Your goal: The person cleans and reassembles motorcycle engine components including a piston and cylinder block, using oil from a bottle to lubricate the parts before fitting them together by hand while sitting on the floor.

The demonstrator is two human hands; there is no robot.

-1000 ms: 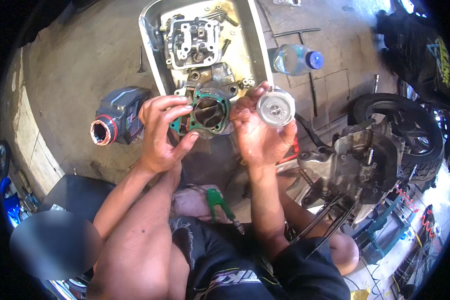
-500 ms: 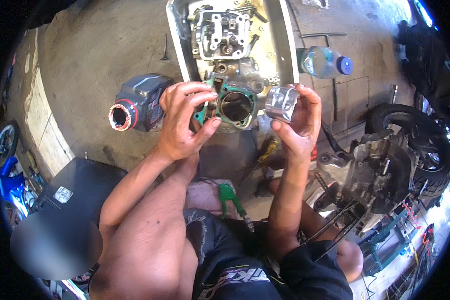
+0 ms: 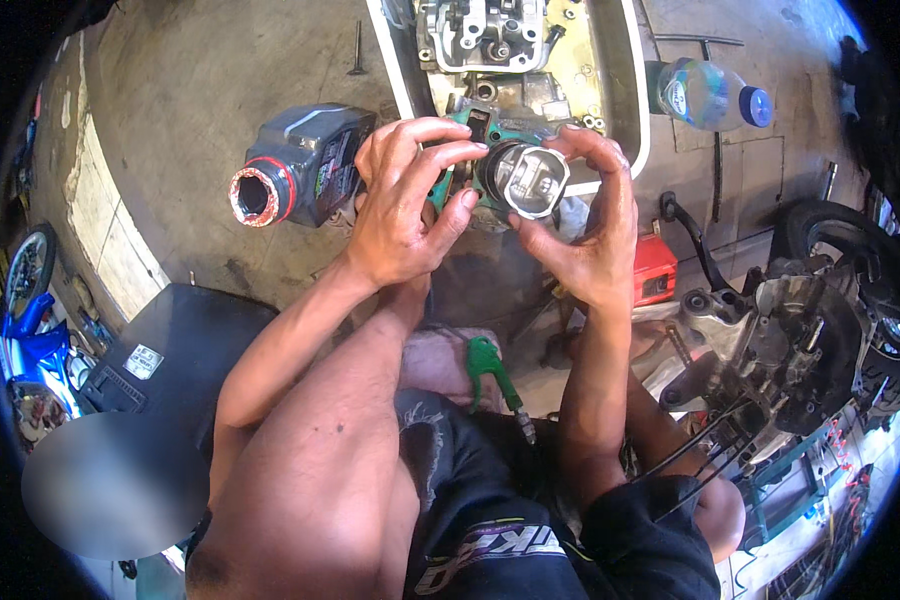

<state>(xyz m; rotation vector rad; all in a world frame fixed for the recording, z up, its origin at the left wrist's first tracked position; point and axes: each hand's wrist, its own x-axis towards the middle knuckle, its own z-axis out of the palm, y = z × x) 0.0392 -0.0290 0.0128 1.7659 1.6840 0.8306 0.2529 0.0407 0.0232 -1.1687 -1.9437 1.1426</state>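
Note:
A metal engine cylinder [image 3: 515,131] with green gasket on its face is held up in front of me. My left hand [image 3: 402,210] grips its left side, fingers over the top edge and thumb below. With fingers and thumb curled round its rim, my right hand [image 3: 592,225] holds a silver piston [image 3: 533,183] at the cylinder's bore. The piston's hollow underside shows and its other end faces the bore. It covers most of the opening, so I cannot tell whether any of it is inside.
Beyond the cylinder lies a white-rimmed tray [image 3: 634,90] with a cylinder head [image 3: 485,38] and loose parts. A dark oil bottle [image 3: 315,160] is left, a plastic water bottle [image 3: 705,92] right. A green air gun [image 3: 488,368] lies near my lap. An engine assembly [image 3: 785,330] stands right.
My right hand has brought the piston leftward from beside the cylinder to its bore and turned its hollow underside into view. The left hand keeps hold of the cylinder. The whole view has shifted.

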